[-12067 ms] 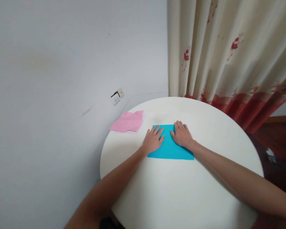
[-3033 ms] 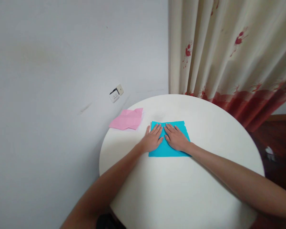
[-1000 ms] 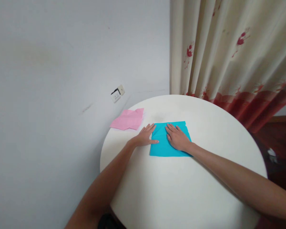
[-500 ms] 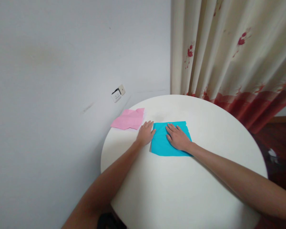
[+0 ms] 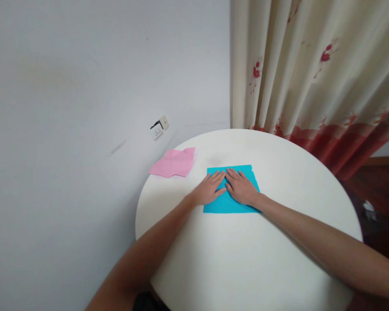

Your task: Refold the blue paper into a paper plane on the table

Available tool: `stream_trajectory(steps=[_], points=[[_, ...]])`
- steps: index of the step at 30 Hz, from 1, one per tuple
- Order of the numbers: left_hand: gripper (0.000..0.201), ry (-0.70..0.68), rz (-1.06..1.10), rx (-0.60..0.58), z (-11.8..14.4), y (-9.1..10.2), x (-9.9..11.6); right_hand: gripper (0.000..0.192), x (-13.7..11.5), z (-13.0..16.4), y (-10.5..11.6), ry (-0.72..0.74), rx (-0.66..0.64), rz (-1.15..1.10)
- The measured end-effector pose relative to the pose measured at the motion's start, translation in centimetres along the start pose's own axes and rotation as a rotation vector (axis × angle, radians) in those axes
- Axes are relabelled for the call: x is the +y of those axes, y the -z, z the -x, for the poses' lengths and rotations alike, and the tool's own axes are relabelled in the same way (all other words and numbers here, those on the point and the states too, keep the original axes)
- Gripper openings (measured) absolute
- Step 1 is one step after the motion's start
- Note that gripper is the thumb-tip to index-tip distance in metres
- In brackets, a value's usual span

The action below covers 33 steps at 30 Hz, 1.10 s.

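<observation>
A folded turquoise paper sheet [image 5: 231, 206] lies flat on the round white table [image 5: 246, 259]. My left hand [image 5: 210, 190] rests palm down on the paper's left half, fingers spread. My right hand [image 5: 242, 187] lies palm down on the right half, its fingers touching those of the left at the paper's middle. Neither hand grips anything. A creased pink paper [image 5: 174, 163] sits at the table's far left rim, a hand's width from my left hand.
A pale wall with a socket [image 5: 158, 128] runs along the table's left side. A cream curtain with red flowers [image 5: 311, 77] hangs behind the table. Dark wooden floor [image 5: 379, 190] shows on the right.
My left hand slid off the turquoise paper's left edge onto the bare table, then came back onto the paper beside my right hand. My right hand stayed in place.
</observation>
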State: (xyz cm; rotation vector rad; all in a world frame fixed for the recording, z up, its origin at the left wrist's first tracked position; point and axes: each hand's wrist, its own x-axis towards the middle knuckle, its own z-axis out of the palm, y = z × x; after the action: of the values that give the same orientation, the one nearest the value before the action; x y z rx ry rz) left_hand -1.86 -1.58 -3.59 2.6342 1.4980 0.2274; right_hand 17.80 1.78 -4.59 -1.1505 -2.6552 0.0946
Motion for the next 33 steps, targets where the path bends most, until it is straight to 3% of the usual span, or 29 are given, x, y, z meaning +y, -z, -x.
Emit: stream_trajectory(steps=[9, 33], points=[[0.07, 0.016, -0.09, -0.038, 0.26, -0.2, -0.64, 0.058, -0.04, 0.02, 0.03, -0.01, -0.006, -0.009], [0.067, 0.036, -0.027, 0.013, 0.31, -0.14, -0.55, 0.058, 0.02, 0.02, 0.05, -0.009, 0.006, -0.017]])
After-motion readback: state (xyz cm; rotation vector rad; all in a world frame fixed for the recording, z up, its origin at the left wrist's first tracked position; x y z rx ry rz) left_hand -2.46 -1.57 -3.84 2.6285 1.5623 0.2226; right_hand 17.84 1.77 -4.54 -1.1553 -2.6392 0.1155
